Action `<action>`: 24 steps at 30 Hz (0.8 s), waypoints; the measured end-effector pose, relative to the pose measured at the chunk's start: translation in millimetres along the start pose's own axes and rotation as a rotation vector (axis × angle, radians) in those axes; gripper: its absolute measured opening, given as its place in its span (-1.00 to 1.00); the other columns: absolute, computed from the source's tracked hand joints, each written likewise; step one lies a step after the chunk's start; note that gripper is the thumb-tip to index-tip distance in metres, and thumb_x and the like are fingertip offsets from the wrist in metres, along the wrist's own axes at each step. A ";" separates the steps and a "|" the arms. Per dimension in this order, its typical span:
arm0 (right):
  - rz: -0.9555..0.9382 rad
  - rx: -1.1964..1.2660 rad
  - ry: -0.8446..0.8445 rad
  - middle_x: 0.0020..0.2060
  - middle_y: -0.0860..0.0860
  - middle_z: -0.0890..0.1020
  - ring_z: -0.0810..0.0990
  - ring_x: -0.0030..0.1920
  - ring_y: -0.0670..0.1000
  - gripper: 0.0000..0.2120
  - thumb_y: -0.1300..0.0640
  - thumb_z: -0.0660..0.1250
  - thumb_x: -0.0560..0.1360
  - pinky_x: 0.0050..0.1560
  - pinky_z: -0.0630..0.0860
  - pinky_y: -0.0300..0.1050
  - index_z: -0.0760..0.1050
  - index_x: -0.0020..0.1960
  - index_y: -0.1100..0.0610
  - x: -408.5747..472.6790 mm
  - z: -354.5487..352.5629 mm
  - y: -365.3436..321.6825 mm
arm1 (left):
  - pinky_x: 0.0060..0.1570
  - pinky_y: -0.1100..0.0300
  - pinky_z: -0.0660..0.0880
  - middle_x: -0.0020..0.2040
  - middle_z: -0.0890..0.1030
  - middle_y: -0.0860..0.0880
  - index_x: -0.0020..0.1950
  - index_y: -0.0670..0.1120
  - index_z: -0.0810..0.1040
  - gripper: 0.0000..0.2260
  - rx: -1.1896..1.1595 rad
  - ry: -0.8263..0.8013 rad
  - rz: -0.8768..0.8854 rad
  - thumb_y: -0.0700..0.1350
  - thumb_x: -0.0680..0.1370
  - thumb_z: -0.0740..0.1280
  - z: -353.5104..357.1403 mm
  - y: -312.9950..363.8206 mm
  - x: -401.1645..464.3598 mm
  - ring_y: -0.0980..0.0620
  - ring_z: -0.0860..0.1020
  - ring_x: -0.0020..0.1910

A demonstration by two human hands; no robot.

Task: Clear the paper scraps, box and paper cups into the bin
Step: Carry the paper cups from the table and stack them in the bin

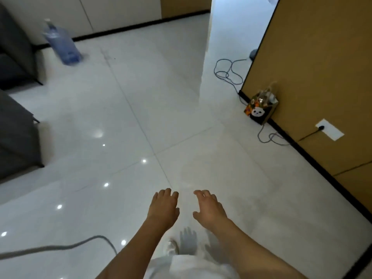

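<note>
My left hand (164,206) and right hand (208,208) out over near floor (141,109), palms down, fingers loosely spread, holding nothing. Paper scraps, box, cups, bin: none in view. Panda bag (259,109) against right wall; water bottle (60,43) far left.

Water bottle (60,44) blurred, grey hose (60,246) cut by left edge, forearms cut off below.

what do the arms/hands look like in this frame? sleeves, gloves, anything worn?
Both arms are bare to the frame's bottom edge: no sleeves in view. Left hand and right hand wear no gloves; no rings, watch or wristbands are visible, though the picture is soft. No markings, cables or straps on either arm. Below, between the forearms, is white clothing.
</note>
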State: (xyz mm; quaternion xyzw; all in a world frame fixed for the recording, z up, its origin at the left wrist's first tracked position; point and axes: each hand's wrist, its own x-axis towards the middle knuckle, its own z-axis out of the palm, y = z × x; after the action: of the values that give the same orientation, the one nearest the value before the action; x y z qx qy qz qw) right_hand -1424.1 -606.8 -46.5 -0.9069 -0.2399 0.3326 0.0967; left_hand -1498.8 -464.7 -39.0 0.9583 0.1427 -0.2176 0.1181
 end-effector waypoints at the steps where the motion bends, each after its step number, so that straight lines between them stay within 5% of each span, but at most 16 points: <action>1: -0.024 -0.017 -0.011 0.44 0.00 0.25 0.31 0.36 0.09 -0.40 0.06 0.28 0.53 0.27 0.37 -0.02 0.12 0.50 -0.01 11.2 -4.3 -15.4 | 0.36 0.11 0.25 0.38 0.35 -0.07 0.43 -0.07 0.28 -0.58 -0.006 -0.003 -0.030 0.02 0.60 0.17 -7.5 -17.3 3.1 -0.07 0.32 0.35; 11: -0.258 -0.161 -0.104 0.43 0.03 0.26 0.31 0.36 0.10 -0.39 0.06 0.27 0.53 0.29 0.38 0.00 0.11 0.52 0.01 167.6 -70.5 -142.2 | 0.36 0.11 0.24 0.39 0.34 -0.07 0.44 -0.08 0.28 -0.58 -0.138 0.028 -0.304 0.01 0.60 0.16 -74.3 -163.8 76.2 -0.07 0.33 0.34; 24: -0.545 -0.303 -0.048 0.36 0.05 0.36 0.38 0.30 0.11 -0.44 0.11 0.26 0.53 0.24 0.43 0.01 0.17 0.49 0.03 431.8 -239.4 -289.6 | 0.29 0.17 0.32 0.38 0.36 -0.05 0.45 -0.06 0.28 -0.57 -0.347 0.180 -0.534 0.03 0.60 0.18 -229.1 -293.5 293.1 -0.03 0.34 0.33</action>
State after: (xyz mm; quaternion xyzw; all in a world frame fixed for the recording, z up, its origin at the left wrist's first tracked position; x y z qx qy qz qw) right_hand -1089.4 -144.1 -8.1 -0.8052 -0.5231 0.2764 0.0402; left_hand -1252.9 -60.2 -18.3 0.8680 0.4338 -0.1278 0.2052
